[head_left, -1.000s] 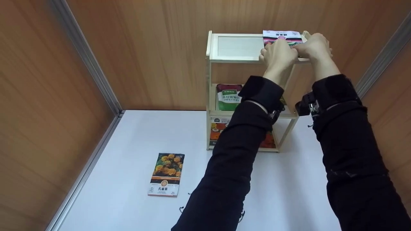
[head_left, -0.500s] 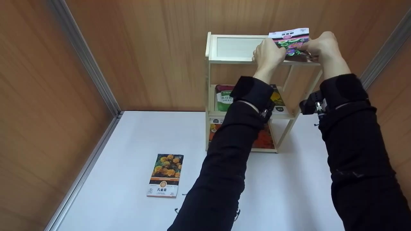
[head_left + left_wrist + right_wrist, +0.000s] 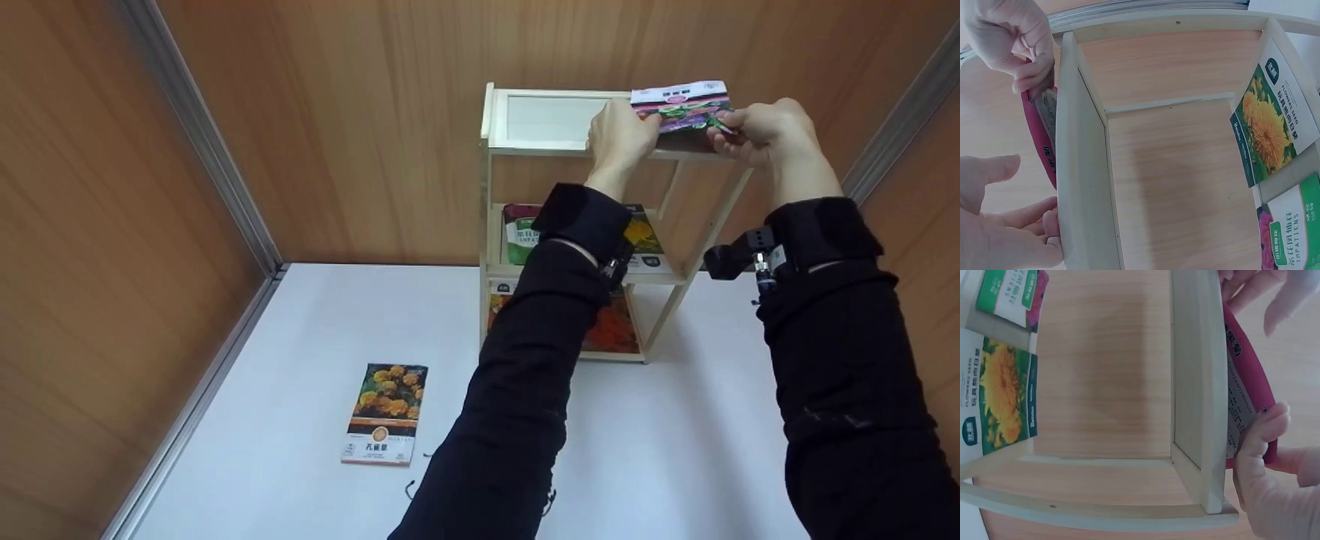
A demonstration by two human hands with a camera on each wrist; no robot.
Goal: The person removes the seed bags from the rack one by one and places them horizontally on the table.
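- Both hands, left hand (image 3: 619, 139) and right hand (image 3: 765, 129), pinch a pink seed packet (image 3: 681, 106) above the wooden shelf (image 3: 540, 142) top.
- Each grip grasps one packet end.

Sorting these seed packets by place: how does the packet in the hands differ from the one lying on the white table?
The pink seed packet is held tilted at the top tier of the wooden shelf, pinched by the left hand and the right hand; the marigold seed packet lies flat and untouched on the table. The first is pink and purple, the second orange-flowered. Both are printed flower seed packets.
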